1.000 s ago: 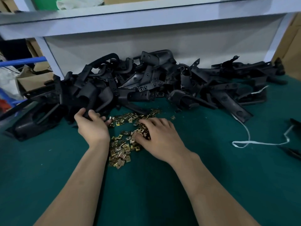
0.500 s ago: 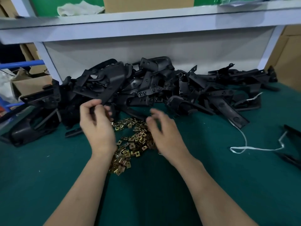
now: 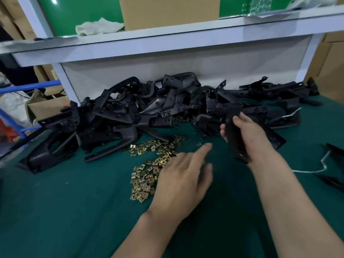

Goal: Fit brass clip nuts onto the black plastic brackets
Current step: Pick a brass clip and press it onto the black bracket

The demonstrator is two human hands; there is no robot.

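Held part: one long black bracket [image 3: 235, 144] is grasped by the right hand [image 3: 250, 135], thumb on one edge and fingers curled over the other. It is lifted clear of the desk [image 3: 74, 220] and tilted, with its lower end toward the wrist.
Other hand: the left hand [image 3: 184, 175] is stretched out flat with the fingers released, at the right edge of the nut heap. It is blurred, no nut is seen between the fingers, and what lies under the palm cannot be told.
Nuts: the brass clip nuts [image 3: 149, 164] are scattered in a loose heap on the desk, in front of the brackets and left of the held part.
Stock: a pile of black plastic brackets [image 3: 149, 108] is heaped along the back of the desk under the white shelf [image 3: 167, 40].
Done: one bracket is picked out, and no nut is seen on it.
Left to do: a nut is yet to be picked up and pushed onto the held bracket. The pile is judged to be mostly or wholly unfitted, though nuts on it would be too small to make out.
Surroundings: a white cord [image 3: 316, 170] is draped on the desk at the right.
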